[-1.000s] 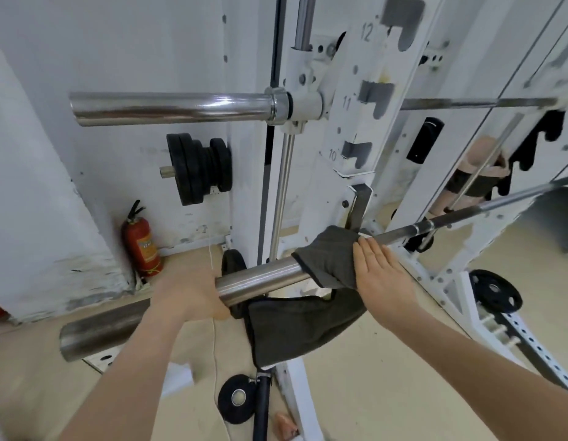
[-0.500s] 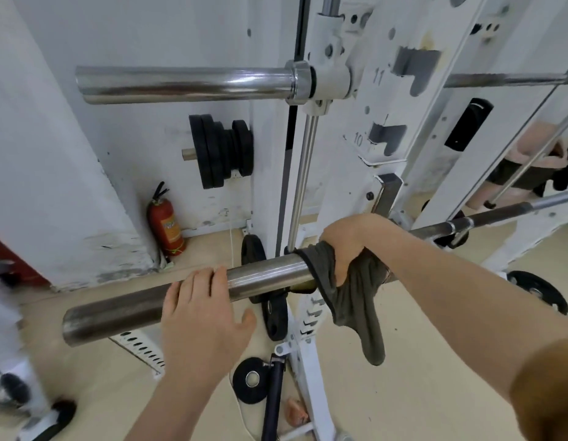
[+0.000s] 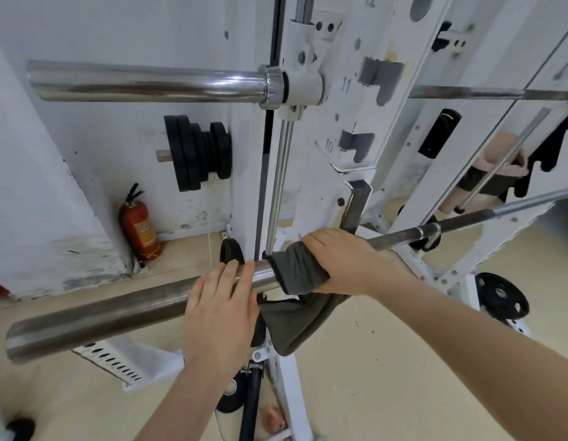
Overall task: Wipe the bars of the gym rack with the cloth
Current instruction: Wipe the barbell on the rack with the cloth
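A steel barbell point(image 3: 95, 316) lies across the white gym rack point(image 3: 333, 173), its thick sleeve pointing to the lower left. A grey cloth point(image 3: 295, 272) is wrapped over the sleeve near the rack post, with its loose end hanging below the bar. My right hand point(image 3: 343, 259) is shut around the cloth and the bar. To the left of the cloth, my left hand point(image 3: 222, 300) rests flat on the bare sleeve with its fingers spread. A second chrome bar point(image 3: 149, 81) sits higher on the rack.
Black weight plates point(image 3: 196, 154) hang on a peg at the wall. A red fire extinguisher point(image 3: 139, 224) stands in the corner on the floor. Another plate point(image 3: 502, 296) leans at the right, and a small disc point(image 3: 228, 396) lies below the rack's base.
My right hand has rolled over the top of the bar with the cloth, spreading it over the sleeve. My left hand shifted right along the sleeve, closer to the cloth.
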A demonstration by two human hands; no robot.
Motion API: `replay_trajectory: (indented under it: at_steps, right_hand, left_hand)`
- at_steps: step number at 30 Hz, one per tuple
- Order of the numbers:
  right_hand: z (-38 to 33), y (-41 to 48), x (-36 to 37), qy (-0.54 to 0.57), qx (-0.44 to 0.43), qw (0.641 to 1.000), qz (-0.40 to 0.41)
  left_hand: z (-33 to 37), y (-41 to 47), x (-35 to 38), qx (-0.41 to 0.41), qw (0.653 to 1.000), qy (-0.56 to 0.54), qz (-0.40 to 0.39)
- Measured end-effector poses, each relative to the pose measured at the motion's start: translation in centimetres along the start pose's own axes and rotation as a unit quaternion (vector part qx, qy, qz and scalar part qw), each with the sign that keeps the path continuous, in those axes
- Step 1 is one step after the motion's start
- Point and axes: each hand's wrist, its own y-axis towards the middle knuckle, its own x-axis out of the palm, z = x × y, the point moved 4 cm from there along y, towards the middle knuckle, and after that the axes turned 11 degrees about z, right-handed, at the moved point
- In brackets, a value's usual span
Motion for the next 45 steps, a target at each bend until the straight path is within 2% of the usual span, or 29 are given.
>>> replay_trajectory:
  at_steps: [3, 5, 7, 10, 12, 14, 16, 18, 21, 23, 25, 27, 29, 31, 32, 34, 35, 36, 37, 39, 40, 42, 45]
  right_hand:
    - [-0.3, 3.8, -0.1, 0.032, 0.017, 0.987, -0.158]
    - [-0.9, 4.9, 0.2, 0.053, 0.027, 0.976, -0.21]
    - [-2.4, 4.7, 0.1, 0.072, 0.032, 0.986, -0.149]
    - [-7.8, 4.4, 0.4, 0.077, 0.009, 0.997, -0.028]
    - [-13.0, 6.3, -0.3, 0.068, -0.021, 0.997, 0.019]
    - [-18.1, 8.5, -2.0, 0.106, -0.042, 0.992, 0.045]
    - [-22.0, 9.9, -3.3, 0.152, -0.08, 0.985, 0.017]
    - [-23.5, 10.6, -3.8, 0.22, -0.101, 0.97, -0.034]
    - [-21.0, 10.5, -4.6, 0.336, -0.085, 0.93, -0.123]
    - [-17.1, 9.5, -5.1, 0.369, -0.042, 0.921, -0.114]
    - [-11.9, 7.4, -5.1, 0.336, 0.061, 0.939, -0.047]
    - [-7.7, 4.4, -4.0, 0.261, 0.149, 0.954, -0.002]
    - [-6.3, 1.9, -2.4, 0.199, 0.15, 0.968, -0.008]
    - [-6.2, 0.9, -0.9, 0.168, 0.127, 0.978, -0.003]
    - [-6.2, 1.1, -0.5, 0.145, 0.119, 0.982, -0.014]
    - [-6.0, 2.1, 0.1, 0.091, 0.106, 0.989, -0.057]
    - [-5.9, 2.5, 0.2, 0.072, 0.104, 0.99, -0.067]
    - [-5.8, 2.9, 0.1, 0.06, 0.106, 0.99, -0.07]
    - [-5.5, 3.2, 0.1, 0.052, 0.106, 0.991, -0.066]
    - [-5.1, 3.6, -0.1, 0.041, 0.093, 0.992, -0.069]
    - [-5.1, 3.8, -0.3, 0.038, 0.089, 0.992, -0.079]
    - [-5.3, 4.2, -0.6, 0.045, 0.086, 0.989, -0.112]
    - [-6.1, 4.9, -0.6, 0.059, 0.068, 0.979, -0.182]
  left_hand:
    - [0.9, -1.7, -1.5, 0.012, 0.999, -0.032, -0.006]
    - [0.4, -0.5, -3.1, -0.01, 0.999, -0.053, 0.003]
    - [-2.0, 1.7, -4.1, -0.073, 0.997, -0.039, -0.011]
    - [-5.6, 3.1, -4.0, -0.122, 0.988, 0.051, -0.08]
    - [-6.8, 2.3, -3.6, -0.128, 0.989, 0.007, -0.069]
    - [-8.0, 1.3, -4.5, -0.15, 0.983, -0.109, -0.012]
    - [-10.0, 0.2, -6.0, -0.199, 0.97, -0.135, 0.033]
    - [-11.6, -0.9, -7.5, -0.191, 0.977, -0.082, 0.047]
    - [-10.4, -1.5, -8.2, -0.119, 0.992, -0.032, 0.021]
    - [-7.9, -1.4, -7.1, -0.042, 0.999, 0.007, -0.003]
    - [-5.2, -1.3, -4.5, 0.009, 0.995, 0.076, -0.061]
    - [-3.4, -0.8, -2.4, 0.003, 0.979, 0.152, -0.132]
    - [-3.1, 1.1, -1.7, 0.003, 0.975, 0.168, -0.149]
    - [-3.8, 4.0, -1.4, 0.018, 0.975, 0.112, -0.191]
    - [-4.3, 5.5, -1.0, 0.015, 0.968, 0.054, -0.245]
    - [-4.5, 7.2, -0.5, -0.026, 0.912, -0.068, -0.404]
    - [-4.4, 7.4, -0.4, -0.043, 0.886, -0.107, -0.45]
    - [-4.6, 7.3, -0.5, -0.053, 0.879, -0.123, -0.457]
    - [-5.3, 7.0, -0.7, -0.06, 0.892, -0.119, -0.431]
    - [-8.8, 6.0, -2.0, -0.091, 0.937, -0.041, -0.335]
    - [-11.4, 5.2, -2.8, -0.115, 0.946, 0.011, -0.302]
    - [-16.4, 3.5, -4.4, -0.175, 0.939, 0.077, -0.285]
    - [-20.1, 2.0, -5.0, -0.222, 0.924, 0.076, -0.303]
